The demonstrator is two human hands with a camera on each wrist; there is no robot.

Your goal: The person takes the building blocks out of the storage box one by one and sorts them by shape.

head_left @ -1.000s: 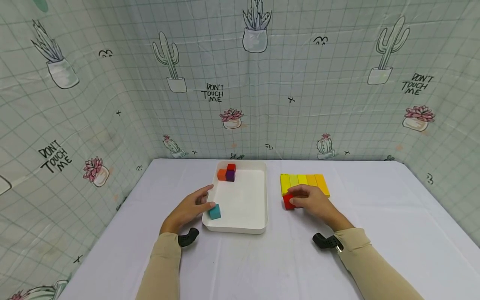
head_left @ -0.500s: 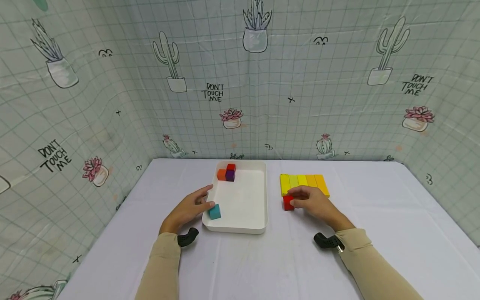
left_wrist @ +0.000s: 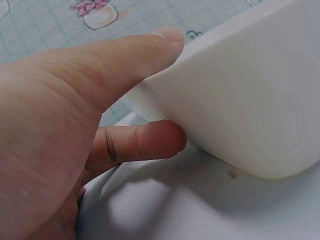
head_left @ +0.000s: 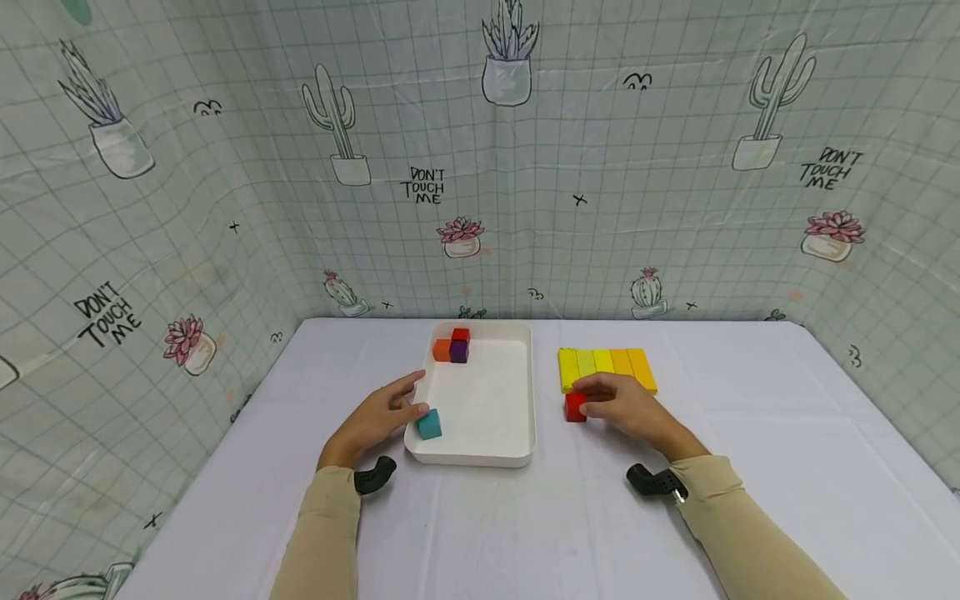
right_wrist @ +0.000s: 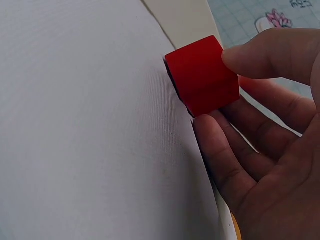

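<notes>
In the head view my right hand point(head_left: 622, 408) pinches a red cube point(head_left: 574, 408) between thumb and fingers, just in front of a row of yellow to orange strips point(head_left: 592, 362). The right wrist view shows the thumb on one side of this red cube point(right_wrist: 200, 75) and fingertips on the other. My left hand point(head_left: 378, 421) is at the left wall of a white tray point(head_left: 480, 460), thumb over the rim. In the left wrist view a fingertip touches the tray's outer wall point(left_wrist: 250, 100). Near that thumb, a teal cube point(head_left: 430, 425) sits in the tray.
An orange cube point(head_left: 442, 350), a purple cube point(head_left: 459, 352) and another red cube point(head_left: 461, 334) are grouped in the tray's far left corner. A white cloth covers the table point(head_left: 480, 533). A cactus-printed curtain point(head_left: 570, 125) hangs behind and at both sides.
The red cube in my right hand has turned slightly and come a little nearer to me. My left hand and the tray have stayed in place.
</notes>
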